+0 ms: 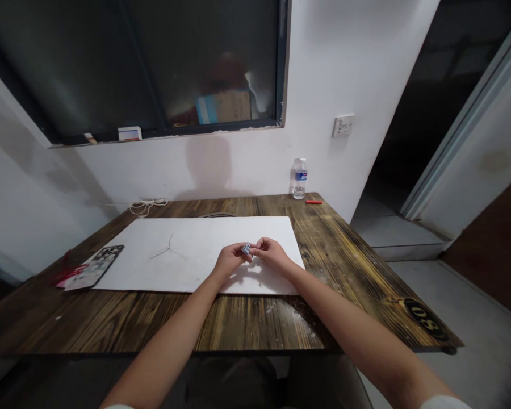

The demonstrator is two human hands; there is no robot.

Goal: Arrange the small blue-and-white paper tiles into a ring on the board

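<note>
My left hand (230, 259) and my right hand (271, 251) meet above the near right part of a white sheet (187, 253) on the wooden table (247, 324). Both are closed in a pinch on a small blue-grey object (247, 248) held between their fingertips; it is too small to name. A thin three-armed mark or wire (168, 250) lies on the sheet to the left of my hands.
A water bottle (298, 178) and a small red item (314, 201) stand at the table's far right by the wall. A white cord (147, 205) lies at the far left. A phone-like card (94, 267) rests at the left edge. An open doorway is to the right.
</note>
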